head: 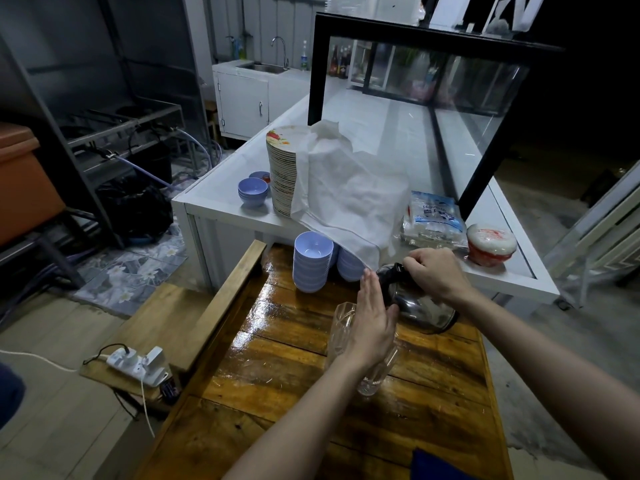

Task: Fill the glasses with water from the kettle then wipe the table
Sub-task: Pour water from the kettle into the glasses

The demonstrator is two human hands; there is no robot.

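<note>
Countertop (221,199) in white runs away from the viewer, with a black-framed glass case (440,32) standing along it. Set against its near end is a wooden table (294,368), its planks shiny and wet-looking. On the counter a white sheet (346,188) is draped over a tall stack of plates (282,171) and hangs down past the counter edge. To the right of it lie a clear plastic packet (433,220) and a red tub (491,244).

The steel kettle (419,306) is at the far end of the table, leaning to the left towards the glass; I cannot tell whether its base rests on the wood. Stacks of pale blue bowls (310,265) stand just left of it on the table, and a few more bowls (252,192) sit on the counter beside the plates.

The glass (339,327) stands on the table just near of the kettle, partly hidden by the left hand. The right hand (433,275) grips the black handle on top of the kettle. The left hand (372,320) is flat with straight fingers, edge up, between glass and kettle, its thumb touching the kettle's side.

A blue cloth (436,465) shows at the table's near edge, and a white power strip (138,367) lies on a low bench to the left.
</note>
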